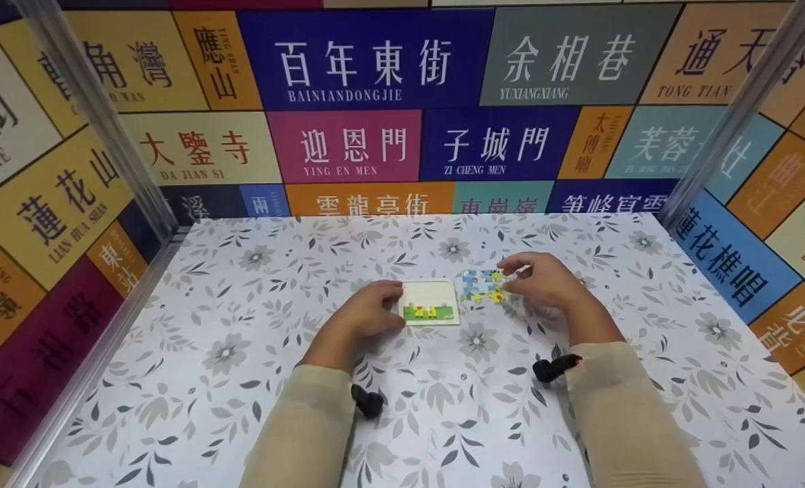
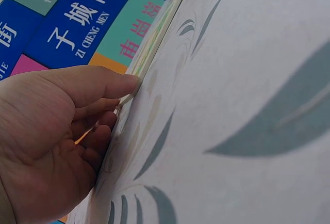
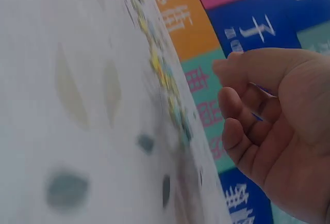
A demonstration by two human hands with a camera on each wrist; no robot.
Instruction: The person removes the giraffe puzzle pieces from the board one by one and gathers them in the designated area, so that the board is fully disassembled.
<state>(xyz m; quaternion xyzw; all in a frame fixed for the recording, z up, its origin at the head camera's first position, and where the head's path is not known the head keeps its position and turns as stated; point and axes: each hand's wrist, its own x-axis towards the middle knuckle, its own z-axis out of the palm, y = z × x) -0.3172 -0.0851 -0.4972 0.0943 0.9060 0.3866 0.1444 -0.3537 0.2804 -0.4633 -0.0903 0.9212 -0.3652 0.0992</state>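
Observation:
In the head view, a small white-rimmed puzzle board lies flat, its lower strip filled with green and yellow pieces and its upper part pale. My left hand grips it by the left edge; the left wrist view shows the thumb on the board's edge. Loose jigsaw pieces in blue, white and yellow lie just right of the board. Beside and slightly over them is my right hand. Its fingers are loosely bent, and the right wrist view shows nothing between them, apart from the puzzle pieces.
A white tablecloth with grey flowers and leaves covers the table. Behind it stands a wall of coloured sign panels with Chinese lettering. Clear upright strips stand at the back corners. Each wrist carries a small black device.

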